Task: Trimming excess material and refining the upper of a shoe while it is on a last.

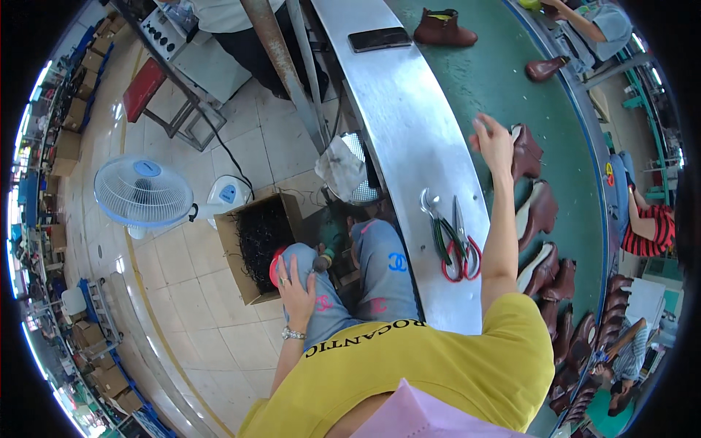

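My left hand (298, 290) lies on my left knee with its fingers spread, holding nothing. A red round thing (276, 267) shows at its edge, partly hidden by the knee. My right hand (494, 143) reaches out over the green conveyor belt (454, 87), fingers apart and nothing seen in them. Just to its right stands a brown ankle boot (526, 153), with a gap between. Nearer to me along the belt is another brown boot (539, 210). Red-handled scissors (462, 254) and a green-handled cutting tool (440, 232) lie side by side on the metal ledge (416, 146).
A black phone (380, 39) lies farther up the ledge. More brown boots (446, 28) stand on the belt. A cardboard box (252, 292) of black strands sits by my left leg, beside a fan (144, 191). Other people work across the belt and ahead.
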`<action>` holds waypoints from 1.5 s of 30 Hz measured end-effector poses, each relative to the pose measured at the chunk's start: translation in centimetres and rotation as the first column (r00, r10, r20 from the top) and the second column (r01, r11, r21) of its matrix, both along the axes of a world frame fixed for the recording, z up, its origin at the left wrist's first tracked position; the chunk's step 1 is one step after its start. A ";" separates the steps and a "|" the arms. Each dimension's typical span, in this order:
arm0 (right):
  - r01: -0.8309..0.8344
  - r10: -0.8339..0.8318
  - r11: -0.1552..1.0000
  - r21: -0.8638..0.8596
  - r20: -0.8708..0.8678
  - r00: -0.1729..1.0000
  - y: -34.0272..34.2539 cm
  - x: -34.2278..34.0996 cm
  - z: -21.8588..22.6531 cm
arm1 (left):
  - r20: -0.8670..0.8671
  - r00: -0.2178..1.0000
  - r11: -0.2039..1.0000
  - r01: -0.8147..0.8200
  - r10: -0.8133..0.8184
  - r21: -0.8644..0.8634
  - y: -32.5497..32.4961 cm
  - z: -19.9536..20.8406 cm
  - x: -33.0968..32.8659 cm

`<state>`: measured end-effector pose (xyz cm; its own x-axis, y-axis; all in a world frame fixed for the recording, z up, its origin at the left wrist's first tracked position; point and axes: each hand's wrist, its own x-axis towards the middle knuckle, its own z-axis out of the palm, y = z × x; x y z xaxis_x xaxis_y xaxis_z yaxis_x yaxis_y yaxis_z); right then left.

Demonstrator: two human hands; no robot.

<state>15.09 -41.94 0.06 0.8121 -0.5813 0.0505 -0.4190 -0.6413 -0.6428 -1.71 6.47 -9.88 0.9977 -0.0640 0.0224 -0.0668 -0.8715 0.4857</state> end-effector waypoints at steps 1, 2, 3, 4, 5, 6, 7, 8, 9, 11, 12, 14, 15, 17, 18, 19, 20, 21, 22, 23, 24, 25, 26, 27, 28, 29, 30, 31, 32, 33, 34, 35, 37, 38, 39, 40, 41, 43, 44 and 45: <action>-0.068 0.068 0.997 -0.027 0.017 0.998 -1.3 3.0 -1.2 | -0.026 1.000 1.000 0.000 0.000 -0.006 -0.1 -0.3 0.5; -0.140 0.142 0.989 -0.052 0.034 0.989 -2.5 6.5 -2.6 | -0.029 1.000 1.000 0.001 0.000 0.004 -0.3 -0.5 1.0; -0.174 0.178 0.983 -0.054 0.083 0.981 -3.3 10.0 -3.7 | -0.031 1.000 1.000 -0.007 0.007 0.015 -0.4 -0.8 1.4; -0.211 0.217 0.976 -0.058 0.137 0.967 -3.8 13.7 -4.6 | -0.026 0.999 0.999 -0.019 0.019 0.026 -0.5 -0.9 1.9; -0.213 0.230 0.970 -0.117 0.170 0.958 -4.2 17.4 -5.2 | -0.033 0.999 0.999 -0.025 0.026 0.038 -0.6 -0.9 2.3; -0.208 0.242 0.963 -0.174 0.207 0.948 -4.5 21.1 -5.6 | -0.037 0.999 0.998 -0.028 0.030 0.050 -0.7 -0.8 2.6; -0.194 0.251 0.954 -0.230 0.254 0.934 -4.4 24.4 -5.1 | -0.029 0.999 0.997 -0.031 0.033 0.064 -0.7 -0.8 3.2; -0.215 0.267 0.945 -0.246 0.200 0.943 -4.4 27.0 -4.6 | -0.031 0.999 0.997 -0.035 0.037 0.074 -0.7 -0.5 3.5; -0.190 0.264 0.936 -0.298 0.234 0.936 -5.0 29.7 -5.0 | -0.034 0.999 0.996 -0.036 0.039 0.080 -0.7 -0.5 3.5; -0.159 0.259 0.922 -0.353 0.258 0.931 -6.5 33.6 -6.2 | -0.040 0.998 0.997 -0.045 0.047 0.058 -0.7 -0.9 3.7; -0.181 0.244 0.939 -0.294 0.193 0.950 -6.7 34.4 -6.7 | -0.035 0.998 0.997 -0.051 0.053 0.064 -0.7 -1.0 3.8; -0.132 0.215 0.931 -0.340 0.219 0.952 -5.0 33.4 -7.2 | -0.048 0.996 0.994 -0.076 0.080 0.082 -0.8 -0.4 2.9; -0.095 0.154 0.954 -0.285 0.190 0.970 -6.1 33.0 -7.3 | -0.036 0.996 0.994 -0.080 0.083 0.072 -1.0 -0.3 3.0; -0.015 0.075 0.968 -0.250 0.231 0.970 -8.5 30.8 -8.6 | -0.023 0.997 0.996 -0.072 0.074 0.055 -1.3 0.3 3.5; 0.023 0.064 0.963 -0.270 0.309 0.949 -9.2 29.1 -9.3 | -0.007 0.998 0.997 -0.069 0.070 0.022 -1.3 0.2 3.6; 0.059 0.058 0.957 -0.286 0.384 0.922 -9.6 27.4 -9.2 | 0.008 0.998 0.998 -0.069 0.069 -0.009 -1.0 -0.2 3.4; 0.050 0.036 0.972 -0.229 0.356 0.934 -10.4 26.1 -8.6 | 0.022 0.998 0.997 -0.064 0.065 -0.040 -0.7 -0.5 3.4; 0.046 0.012 0.984 -0.171 0.322 0.947 -11.2 24.1 -7.4 | 0.075 0.992 0.987 -0.094 0.104 -0.133 -0.2 -0.8 3.3; 0.055 -0.021 0.992 -0.111 0.285 0.958 -12.1 21.7 -6.2 | 0.083 0.981 0.963 -0.154 0.176 -0.222 0.3 -0.8 3.3; 0.000 0.040 0.991 -0.132 0.300 0.953 -12.9 20.0 -4.8 | 0.081 0.966 0.928 -0.209 0.245 -0.308 0.8 -0.7 3.3; -0.084 0.112 0.991 -0.101 0.326 0.939 -11.9 17.8 -2.5 | 0.067 0.945 0.880 -0.270 0.320 -0.391 1.0 -0.5 3.2; -0.164 0.178 0.984 -0.070 0.354 0.918 -9.9 15.6 0.5 | 0.106 0.943 0.884 -0.250 0.314 -0.394 0.8 0.9 3.6; -0.208 0.220 0.975 -0.072 0.334 0.916 -8.3 13.1 3.4 | 0.142 0.941 0.888 -0.229 0.306 -0.399 0.3 3.1 4.2; -0.260 0.269 0.963 -0.071 0.313 0.911 -6.6 10.9 6.3 | 0.184 0.949 0.900 -0.162 0.254 -0.405 -0.2 4.8 4.6; -0.306 0.296 0.952 -0.010 0.286 0.911 -4.8 8.3 8.8 | 0.203 0.961 0.909 -0.092 0.188 -0.406 -0.9 6.6 4.9; -0.353 0.326 0.934 0.058 0.268 0.907 -2.6 5.9 11.1 | 0.239 0.965 0.914 -0.002 0.108 -0.405 -1.4 8.0 5.0; -0.388 0.338 0.914 0.117 0.305 0.890 0.0 3.4 13.2 | 0.198 0.979 0.887 0.056 0.040 -0.458 -2.4 9.6 4.9; -0.405 0.331 0.897 0.179 0.336 0.882 2.4 0.3 14.7 | 0.209 0.975 0.877 0.163 -0.073 -0.453 -3.6 10.8 5.3; -0.436 0.344 0.866 0.246 0.339 0.876 4.7 -2.6 16.0 | 0.165 0.971 0.829 0.236 -0.175 -0.507 -5.0 12.1 5.2; -0.461 0.353 0.829 0.315 0.346 0.870 7.1 -5.5 16.9 | 0.122 0.946 0.761 0.316 -0.301 -0.567 -6.4 13.2 4.8; -0.496 0.369 0.778 0.386 0.358 0.858 9.5 -7.7 17.5 | 0.122 0.887 0.653 0.415 -0.446 -0.633 -7.2 13.5 4.4; -0.539 0.411 0.703 0.464 0.353 0.840 11.2 -9.4 17.1 | 0.044 0.796 0.563 0.464 -0.604 -0.684 -7.9 14.6 3.8; -0.592 0.466 0.555 0.584 0.372 0.803 15.1 -12.3 16.6 | 0.025 0.690 0.365 0.414 -0.724 -0.834 -8.7 15.7 1.7; -0.602 0.466 0.507 0.616 0.392 0.793 17.4 -13.7 16.1 | 0.084 0.657 0.235 0.383 -0.749 -0.893 -8.7 15.8 0.5; -0.591 0.474 0.508 0.627 0.369 0.799 18.7 -14.3 15.6 | 0.067 0.677 0.237 0.345 -0.733 -0.908 -8.0 15.2 -0.2; -0.581 0.483 0.508 0.636 0.348 0.804 19.9 -14.8 15.0 | 0.049 0.698 0.237 0.308 -0.715 -0.921 -7.1 14.5 -0.9; -0.600 0.458 0.479 0.641 0.400 0.794 21.1 -15.5 13.8 | 0.032 0.718 0.237 0.271 -0.695 -0.933 -6.2 13.8 -1.9; -0.620 0.517 0.440 0.649 0.381 0.766 22.2 -16.0 11.9 | -0.010 0.758 0.254 0.207 -0.652 -0.945 -4.6 12.4 -3.5; -0.630 0.546 0.420 0.653 0.373 0.750 22.7 -16.3 10.9 | -0.030 0.777 0.261 0.175 -0.629 -0.950 -3.7 11.8 -4.5; -0.601 0.525 0.348 0.719 0.382 0.761 22.8 -16.2 9.7 | -0.042 0.792 0.250 0.142 -0.609 -0.958 -3.2 11.5 -5.4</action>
<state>-1.11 -19.11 9.73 0.9797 0.1844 -0.0784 -0.0901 0.0560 -0.9944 -7.09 3.32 1.61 0.7945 -0.6066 0.0262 0.1116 0.1883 0.9758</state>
